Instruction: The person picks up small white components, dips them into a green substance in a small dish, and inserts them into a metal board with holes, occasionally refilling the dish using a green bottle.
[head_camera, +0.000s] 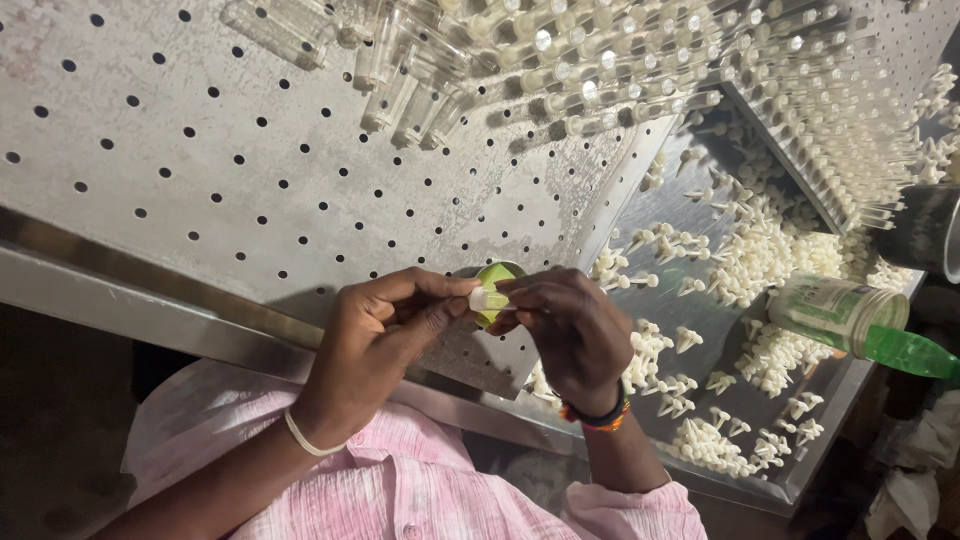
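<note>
Head view. A metal tray (640, 200) is occupying the right half of the frame and is holding many loose small white stoppers (760, 255), lying scattered and in heaps across its floor. A perforated metal plate (200, 170) is spanning the upper left and centre; clear glass vials (420, 80) are standing in its holes along the top edge, and whether they are carrying anything inside cannot be told. A clear bottle with a green cap (850, 318) is lying on its side at the right edge, near the stoppers.

At the lower centre, the left hand (385, 330) and the right hand (565, 330) are meeting fingertip to fingertip. Both are pinching a small clear vial (488, 298) between thumb and forefinger, the remaining fingers curling inward. The vial is appearing short, transparent and pale. It is being held horizontally just in front of a small round green container (497, 277), which is sitting partly hidden behind the fingers.
</note>
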